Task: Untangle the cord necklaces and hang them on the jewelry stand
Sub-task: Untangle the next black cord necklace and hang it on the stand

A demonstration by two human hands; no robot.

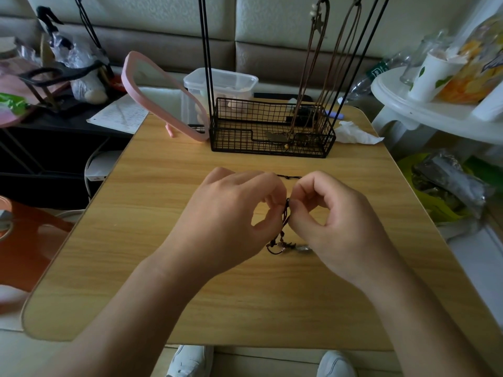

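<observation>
We look down on a pale wood-grain desk with rounded corners, set before a padded cream and brown wall. To its right stands a white side table carrying one paper cup; clutter fills the upper left of the frame. At the bottom edge we count two white shoes.

At the far middle of the desk stands one black jewelry stand, a wire basket with thin rods rising out of frame. Two brown necklaces hang from it, their lower ends down in the basket. One pink mirror leans just left of the basket, one clear plastic box sits behind it, and one crumpled tissue lies to its right.

In the centre of the frame the left hand and right hand meet, each pinching the dark tangled cords between thumb and fingertips. The tangle's beads and pendants lie on the desk under the hands, and one strand shows beyond them.
</observation>
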